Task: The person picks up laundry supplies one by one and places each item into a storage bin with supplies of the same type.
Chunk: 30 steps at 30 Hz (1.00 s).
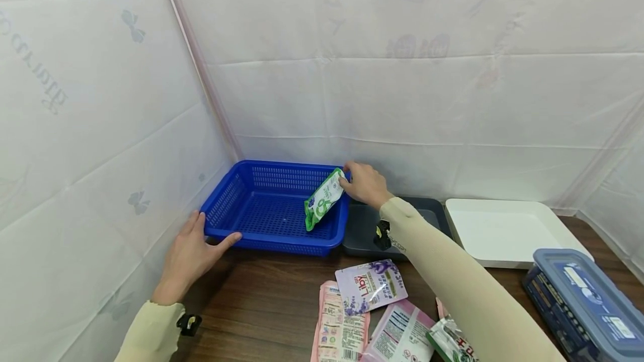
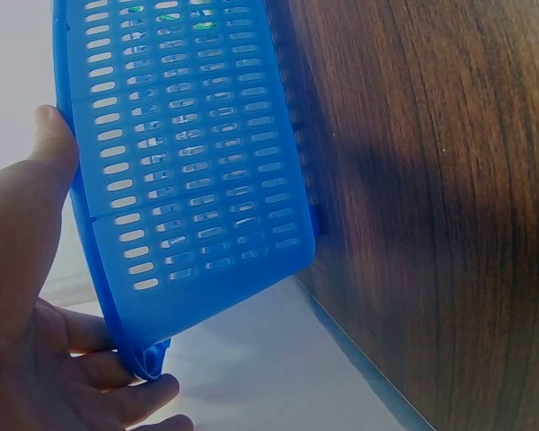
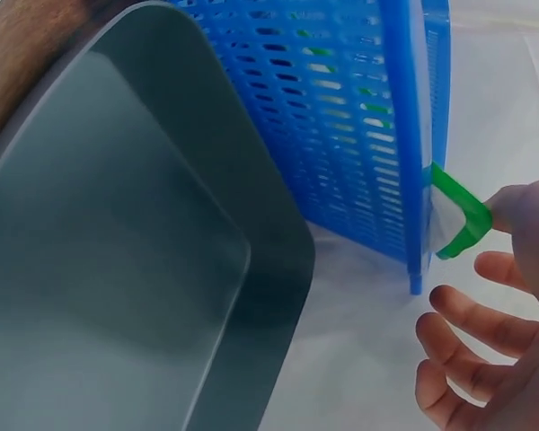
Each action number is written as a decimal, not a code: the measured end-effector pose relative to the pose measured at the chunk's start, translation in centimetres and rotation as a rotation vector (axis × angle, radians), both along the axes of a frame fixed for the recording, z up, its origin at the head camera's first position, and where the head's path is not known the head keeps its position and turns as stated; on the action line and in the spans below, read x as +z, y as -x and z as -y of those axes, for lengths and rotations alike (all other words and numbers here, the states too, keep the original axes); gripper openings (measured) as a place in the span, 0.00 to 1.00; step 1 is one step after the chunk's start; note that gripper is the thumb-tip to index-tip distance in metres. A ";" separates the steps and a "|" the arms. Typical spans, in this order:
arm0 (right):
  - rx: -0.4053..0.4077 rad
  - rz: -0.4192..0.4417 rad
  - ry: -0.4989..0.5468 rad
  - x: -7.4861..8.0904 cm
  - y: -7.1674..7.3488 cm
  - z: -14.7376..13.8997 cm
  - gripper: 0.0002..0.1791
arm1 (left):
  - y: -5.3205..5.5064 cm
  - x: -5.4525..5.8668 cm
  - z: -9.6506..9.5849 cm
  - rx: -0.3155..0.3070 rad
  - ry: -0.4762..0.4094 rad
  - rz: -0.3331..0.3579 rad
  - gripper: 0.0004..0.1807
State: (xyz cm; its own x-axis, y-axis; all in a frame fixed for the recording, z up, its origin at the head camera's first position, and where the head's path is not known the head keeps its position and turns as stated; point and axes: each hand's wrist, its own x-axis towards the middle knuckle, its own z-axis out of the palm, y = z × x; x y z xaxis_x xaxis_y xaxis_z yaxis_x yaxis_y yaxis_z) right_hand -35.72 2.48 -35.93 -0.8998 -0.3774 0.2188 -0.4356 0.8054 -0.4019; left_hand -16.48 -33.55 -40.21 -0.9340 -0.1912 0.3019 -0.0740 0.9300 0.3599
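Observation:
My left hand [image 1: 191, 256] grips the front left corner of a blue plastic basket [image 1: 287, 242]. In the left wrist view its thumb lies along the rim [image 2: 72, 180] and the other fingers are at the corner. At the basket's right end, my right hand [image 1: 367, 183] pinches the upper end of a green-and-white packet [image 1: 324, 197] between thumb and fingers. That packet slants down into the basket. From the right wrist, only its green corner [image 3: 472, 224] sticks out past the rim, touching the thumb; the rest shows through the slots.
Right of the basket lies a dark grey tray [image 1: 359, 228], partly under my right arm, then a white tray [image 1: 508, 233]. A lidded blue box [image 1: 583, 300] stands at right. Several pouches, one purple [image 1: 372, 286], lie in front. White sheeting [image 1: 402, 99] encloses the table.

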 end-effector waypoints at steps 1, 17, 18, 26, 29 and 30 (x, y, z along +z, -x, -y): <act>0.001 -0.004 0.001 -0.1 0.0 -0.1 0.22 | 0.0 0.0 0.0 -0.001 0.000 -0.002 0.66; 0.043 -0.104 0.048 -1.2 -1.4 -1.8 0.23 | 0.1 -0.1 0.0 0.006 -0.003 0.005 0.66; 0.051 -0.112 0.047 -1.3 -1.6 -1.9 0.23 | 0.1 -0.1 0.0 0.004 -0.004 0.004 0.66; 0.113 -0.212 0.061 -2.2 -3.2 -2.8 0.23 | 0.1 -0.1 0.1 -0.003 -0.005 0.008 0.66; 0.128 -0.276 0.065 -2.4 -3.9 -3.2 0.24 | 0.2 -0.1 0.1 -0.007 -0.004 0.002 0.65; 0.136 -0.294 0.068 -2.5 -4.2 -3.3 0.24 | 0.2 -0.1 0.1 -0.009 -0.003 0.000 0.65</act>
